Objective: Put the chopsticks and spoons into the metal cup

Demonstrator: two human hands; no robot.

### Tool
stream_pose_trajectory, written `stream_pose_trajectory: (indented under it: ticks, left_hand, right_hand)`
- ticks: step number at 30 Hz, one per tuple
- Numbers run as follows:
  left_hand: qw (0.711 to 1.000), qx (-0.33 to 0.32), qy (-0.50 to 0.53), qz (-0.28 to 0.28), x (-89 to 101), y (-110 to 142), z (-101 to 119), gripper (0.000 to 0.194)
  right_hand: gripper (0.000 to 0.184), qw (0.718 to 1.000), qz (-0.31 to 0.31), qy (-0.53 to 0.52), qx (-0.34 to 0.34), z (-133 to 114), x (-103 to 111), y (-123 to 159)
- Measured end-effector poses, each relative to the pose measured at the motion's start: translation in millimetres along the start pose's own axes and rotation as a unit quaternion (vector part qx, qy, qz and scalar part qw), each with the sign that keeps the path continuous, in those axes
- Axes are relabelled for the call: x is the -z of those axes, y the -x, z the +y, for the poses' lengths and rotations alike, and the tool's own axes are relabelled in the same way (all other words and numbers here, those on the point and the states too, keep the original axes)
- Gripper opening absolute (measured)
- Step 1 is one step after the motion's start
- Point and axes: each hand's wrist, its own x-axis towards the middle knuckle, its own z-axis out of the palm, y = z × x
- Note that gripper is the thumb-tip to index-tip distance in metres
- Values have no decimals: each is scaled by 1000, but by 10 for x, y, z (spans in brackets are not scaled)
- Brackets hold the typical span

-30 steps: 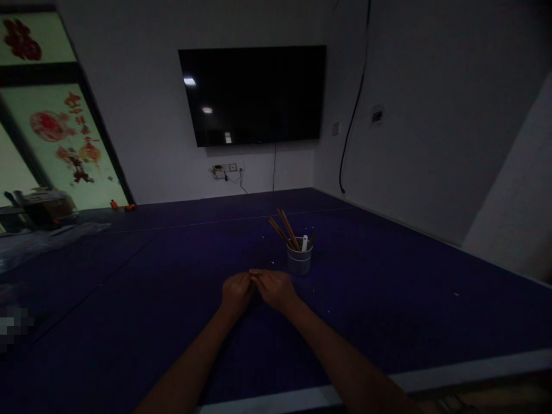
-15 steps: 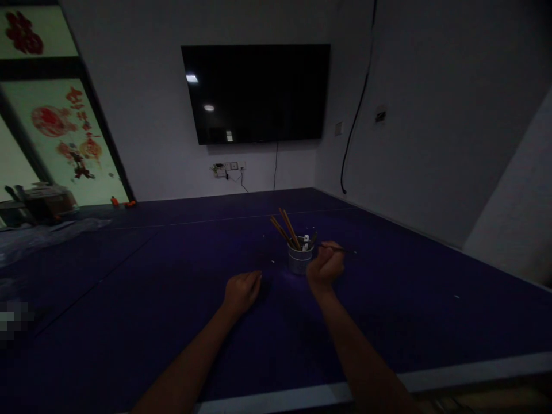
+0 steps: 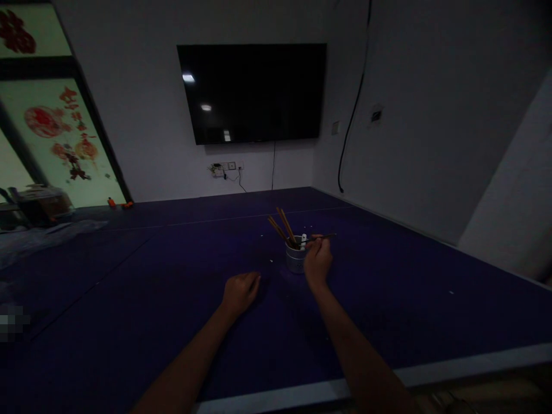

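Note:
A round grey metal pot (image 3: 295, 262) stands on the dark blue table (image 3: 142, 322). Several brown wooden sticks (image 3: 283, 225) lean to the left out of it, and a white object with dark spots (image 3: 303, 240) pokes up at its right. My right hand (image 3: 318, 261) is closed around a thin dark stick (image 3: 328, 236), held nearly level at the pot's right rim; whether it is a pen or a brush I cannot tell. My left hand (image 3: 240, 292) lies on the table, left of the pot and nearer to me, fingers curled in with nothing visible in them.
Small white scraps (image 3: 271, 261) dot the table. Crumpled clear plastic (image 3: 52, 234) and a box (image 3: 49, 200) are at the far left, with small orange items (image 3: 117, 203) by the window. A large screen (image 3: 254, 92) hangs on the back wall, and a black cable (image 3: 351, 129) dangles at right.
My right hand has moved slightly left and up with the thin stick, which now reaches over the pot's right side. The left hand stays put. The view has shifted a little.

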Motion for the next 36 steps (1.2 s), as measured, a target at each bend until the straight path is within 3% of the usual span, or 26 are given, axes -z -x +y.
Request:
stream_pose_trajectory:
  ticks: [5, 11, 25, 29, 36]
  left_hand:
    - [1000, 7, -4, -18, 16, -2, 5, 31]
    - [999, 7, 3, -38, 30, -2, 12, 31]
    - [998, 12, -1, -64, 18, 9, 5, 30]
    - [997, 13, -4, -76, 26, 6, 1, 31]
    - [996, 19, 0, -89, 14, 12, -13, 31]
  right_hand:
    - [39, 994, -40, 98, 18, 22, -17, 6]
    - [38, 963, -82, 254, 41, -14, -5, 26]
    - [47, 897, -162, 410, 40, -144, 35, -13]
    - [45, 902, -169, 394, 51, -158, 45, 2]
    - [44, 949, -122, 291, 23, -89, 37, 56]
